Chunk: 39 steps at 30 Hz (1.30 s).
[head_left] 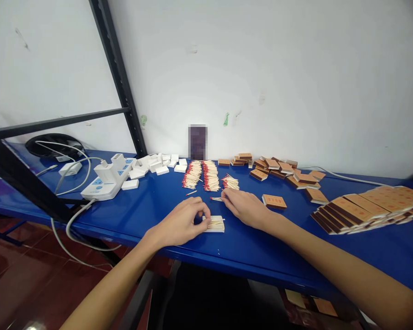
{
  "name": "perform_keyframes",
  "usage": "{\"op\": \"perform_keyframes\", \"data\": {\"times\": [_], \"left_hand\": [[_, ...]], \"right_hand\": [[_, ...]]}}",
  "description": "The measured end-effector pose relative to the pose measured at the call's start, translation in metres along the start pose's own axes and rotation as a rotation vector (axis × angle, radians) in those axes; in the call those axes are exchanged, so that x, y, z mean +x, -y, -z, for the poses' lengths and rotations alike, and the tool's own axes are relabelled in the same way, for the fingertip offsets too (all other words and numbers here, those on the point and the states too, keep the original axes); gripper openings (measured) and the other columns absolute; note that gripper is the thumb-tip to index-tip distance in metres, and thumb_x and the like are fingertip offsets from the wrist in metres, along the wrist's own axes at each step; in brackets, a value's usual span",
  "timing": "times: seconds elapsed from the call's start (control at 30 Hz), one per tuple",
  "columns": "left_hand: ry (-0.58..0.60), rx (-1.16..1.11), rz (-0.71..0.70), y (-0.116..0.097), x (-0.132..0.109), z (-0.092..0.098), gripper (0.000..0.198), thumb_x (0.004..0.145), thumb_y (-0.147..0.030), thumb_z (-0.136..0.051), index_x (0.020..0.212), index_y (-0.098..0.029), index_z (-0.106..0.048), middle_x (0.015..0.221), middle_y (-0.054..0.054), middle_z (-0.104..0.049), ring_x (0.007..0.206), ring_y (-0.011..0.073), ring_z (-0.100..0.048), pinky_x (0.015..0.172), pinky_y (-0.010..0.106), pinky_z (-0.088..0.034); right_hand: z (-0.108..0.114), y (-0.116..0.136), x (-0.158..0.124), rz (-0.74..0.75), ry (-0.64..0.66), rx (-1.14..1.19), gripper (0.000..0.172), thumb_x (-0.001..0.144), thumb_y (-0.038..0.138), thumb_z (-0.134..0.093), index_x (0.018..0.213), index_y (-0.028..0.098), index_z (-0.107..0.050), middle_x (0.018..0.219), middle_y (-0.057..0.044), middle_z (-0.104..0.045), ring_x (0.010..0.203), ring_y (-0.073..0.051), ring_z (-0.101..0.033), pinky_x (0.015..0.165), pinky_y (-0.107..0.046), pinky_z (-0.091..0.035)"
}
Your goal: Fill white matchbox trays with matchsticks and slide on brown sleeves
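A small white matchbox tray (219,228) with pale matchsticks (212,224) in it lies near the table's front edge. My left hand (184,223) curls over its left end, thumb and forefinger closed about it and hiding that part. Just behind and to the right, my right hand (246,207) pinches a few matches (216,199), their red heads pointing left. Beyond the hands lie two long rows of red-headed matches (211,176) and a smaller pile (230,182). A single match (191,193) rests apart, in front of the left row.
White trays (154,164) are heaped at the back left, beside a power strip (106,183) with cables. Orange-brown matchboxes (274,201) lie scattered to the right. Flat matchbox sleeves (361,206) are stacked at the far right. A black metal frame (120,68) rises on the left.
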<state>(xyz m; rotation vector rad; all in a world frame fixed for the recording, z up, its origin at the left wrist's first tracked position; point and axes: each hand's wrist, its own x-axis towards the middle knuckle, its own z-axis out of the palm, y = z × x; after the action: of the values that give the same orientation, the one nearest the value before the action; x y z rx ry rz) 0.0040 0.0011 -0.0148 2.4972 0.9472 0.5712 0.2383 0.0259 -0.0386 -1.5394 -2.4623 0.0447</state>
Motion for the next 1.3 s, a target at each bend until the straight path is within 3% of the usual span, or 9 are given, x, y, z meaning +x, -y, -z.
{"op": "perform_keyframes", "data": {"times": [0.13,0.27,0.37,0.47,0.6,0.8,0.93,1.13,1.3], "left_hand": [[-0.062,0.066,0.029,0.005,0.000,0.003,0.013,0.092,-0.029,-0.049,0.090,-0.021,-0.059,0.086,0.001,-0.058,0.085,0.0179,-0.055,0.080,0.032,-0.043],[-0.168,0.230,0.154,0.038,0.010,0.014,0.018,0.095,-0.033,-0.045,0.095,-0.020,-0.057,0.085,0.003,-0.060,0.081,0.0198,-0.055,0.076,0.034,-0.043],[-0.105,0.353,0.229,0.060,0.017,0.017,0.024,0.095,-0.040,-0.046,0.098,-0.019,-0.056,0.090,0.006,-0.060,0.084,0.0226,-0.057,0.077,0.036,-0.043],[-0.012,0.409,0.225,0.067,0.022,0.017,0.022,0.097,-0.037,-0.043,0.099,-0.020,-0.056,0.094,0.007,-0.062,0.087,0.0236,-0.059,0.077,0.035,-0.043],[0.063,0.420,0.216,0.054,0.023,0.020,0.021,0.099,-0.029,-0.037,0.091,-0.018,-0.053,0.093,0.008,-0.063,0.085,0.0229,-0.060,0.075,0.034,-0.042],[0.110,0.246,-0.002,0.004,0.008,0.020,0.022,0.100,-0.030,-0.038,0.091,-0.020,-0.055,0.091,0.002,-0.064,0.083,0.0176,-0.059,0.075,0.030,-0.042],[0.121,0.306,-0.015,-0.012,0.002,0.011,0.022,0.100,-0.032,-0.040,0.090,-0.020,-0.056,0.094,0.002,-0.064,0.087,0.0190,-0.060,0.080,0.033,-0.043],[-0.099,0.479,0.125,0.033,0.024,0.023,0.023,0.099,-0.030,-0.037,0.099,-0.019,-0.057,0.095,0.007,-0.065,0.088,0.0231,-0.061,0.077,0.035,-0.044],[-0.019,0.561,0.175,0.077,0.043,0.033,0.020,0.097,-0.030,-0.040,0.101,-0.020,-0.058,0.095,0.008,-0.063,0.086,0.0239,-0.061,0.074,0.034,-0.043]], "right_hand": [[0.011,0.007,-0.010,0.042,-0.064,0.120,0.016,0.101,0.027,-0.037,0.094,0.021,-0.049,0.089,-0.004,-0.064,0.077,-0.018,-0.058,0.066,-0.029,-0.036],[0.022,0.025,-0.027,0.156,0.002,0.244,0.018,0.101,0.030,-0.037,0.089,0.022,-0.049,0.082,-0.001,-0.062,0.070,-0.015,-0.054,0.063,-0.027,-0.036],[0.024,0.029,-0.031,0.162,0.048,0.228,0.019,0.101,0.030,-0.036,0.090,0.022,-0.050,0.082,-0.001,-0.062,0.068,-0.015,-0.053,0.062,-0.027,-0.036],[0.022,0.017,-0.021,0.069,-0.011,0.164,0.019,0.100,0.030,-0.035,0.092,0.022,-0.050,0.082,-0.002,-0.062,0.071,-0.016,-0.054,0.064,-0.028,-0.035],[0.015,-0.002,-0.004,-0.025,-0.004,0.082,0.014,0.097,0.030,-0.043,0.095,0.022,-0.054,0.086,-0.004,-0.064,0.076,-0.018,-0.057,0.063,-0.028,-0.035],[0.001,-0.009,0.002,0.002,0.025,0.043,0.015,0.097,0.028,-0.042,0.091,0.023,-0.054,0.087,-0.003,-0.065,0.079,-0.019,-0.058,0.063,-0.028,-0.033],[0.003,-0.009,0.000,0.017,0.035,0.035,0.017,0.099,0.029,-0.038,0.092,0.022,-0.053,0.090,-0.004,-0.066,0.079,-0.019,-0.059,0.064,-0.028,-0.034],[0.031,0.021,-0.021,0.052,0.020,0.139,0.019,0.101,0.031,-0.037,0.092,0.022,-0.052,0.088,-0.003,-0.066,0.075,-0.018,-0.058,0.065,-0.028,-0.035],[0.035,0.040,-0.033,0.099,0.118,0.189,0.021,0.101,0.031,-0.035,0.091,0.022,-0.051,0.088,-0.002,-0.066,0.073,-0.017,-0.058,0.063,-0.028,-0.036]]}}
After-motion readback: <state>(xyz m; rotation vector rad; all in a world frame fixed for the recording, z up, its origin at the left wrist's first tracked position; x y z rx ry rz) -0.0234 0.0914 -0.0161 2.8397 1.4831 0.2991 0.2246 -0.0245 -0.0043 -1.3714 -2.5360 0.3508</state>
